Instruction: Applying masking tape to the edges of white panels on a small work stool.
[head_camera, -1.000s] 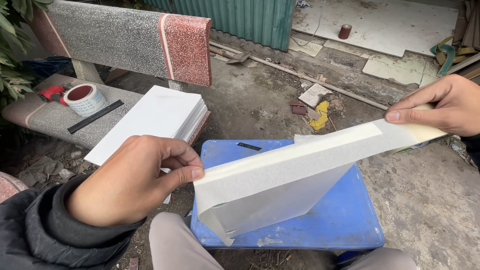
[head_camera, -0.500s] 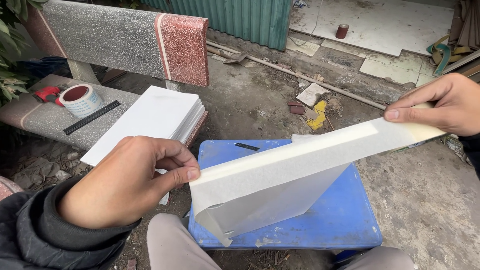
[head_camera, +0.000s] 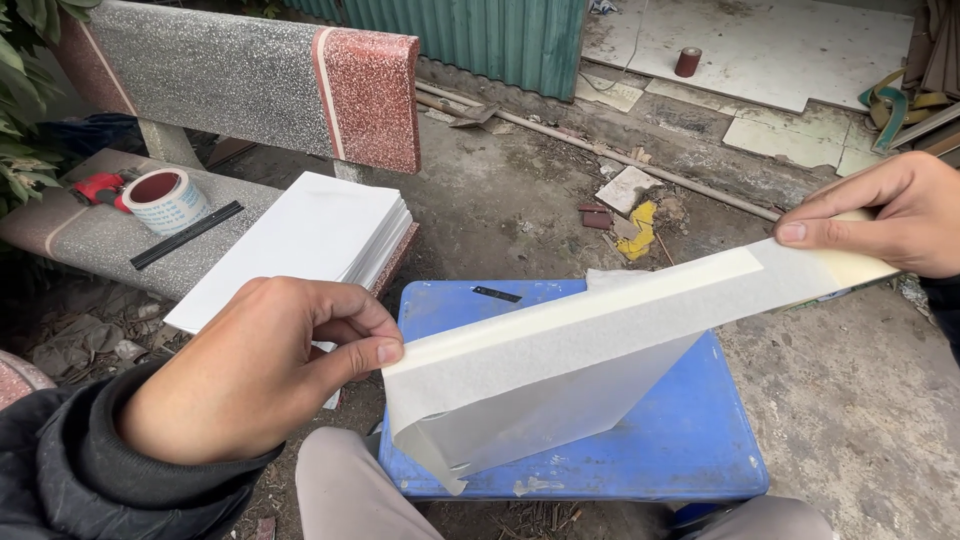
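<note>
I hold a folded white paper piece (head_camera: 560, 370) up over a blue plastic stool (head_camera: 700, 440). A strip of pale masking tape (head_camera: 640, 300) runs along its upper edge. My left hand (head_camera: 270, 365) pinches the near left end of that edge between thumb and fingers. My right hand (head_camera: 885, 215) pinches the far right end, thumb on top of the tape. The paper's lower flap hangs down toward the stool.
A stack of white sheets (head_camera: 300, 245) lies on a speckled stone bench (head_camera: 90, 225), beside a tape roll (head_camera: 165, 198), a black ruler (head_camera: 185, 235) and a red tool (head_camera: 95, 188). Rubble and tiles cover the dirt ground behind. My knees are below the stool.
Hands and paper keep nearly the same pose; the view has shifted only slightly.
</note>
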